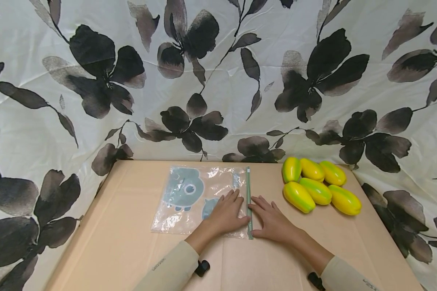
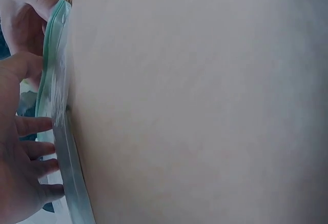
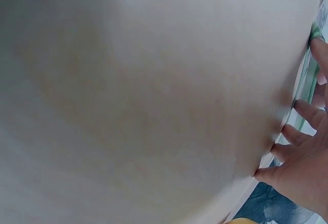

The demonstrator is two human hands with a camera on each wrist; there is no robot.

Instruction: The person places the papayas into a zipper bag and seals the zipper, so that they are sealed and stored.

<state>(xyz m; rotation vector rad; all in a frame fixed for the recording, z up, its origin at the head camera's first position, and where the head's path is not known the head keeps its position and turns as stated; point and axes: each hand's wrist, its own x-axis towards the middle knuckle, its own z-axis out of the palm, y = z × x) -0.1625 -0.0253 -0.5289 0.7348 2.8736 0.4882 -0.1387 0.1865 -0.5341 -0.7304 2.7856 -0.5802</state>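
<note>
Left of the flat clear bag (image 1: 204,196), bare worktop (image 1: 113,242) gives a hand free passage out to the left edge. At the front, a wedge of room opens between the left sleeve (image 1: 172,266) and right sleeve (image 1: 344,275), though a black wrist device (image 1: 202,268) juts into it. The left grip (image 1: 225,214) covers the bag's right part and the right grip (image 1: 271,220) lies just across the green strip (image 1: 248,182), leaving scant room between them. Beyond the right fingertips, a lane runs backward between strip and six yellow-green fruits (image 1: 315,191) (huddled at back right). Patterned cloth (image 1: 236,121) walls off the back.
</note>
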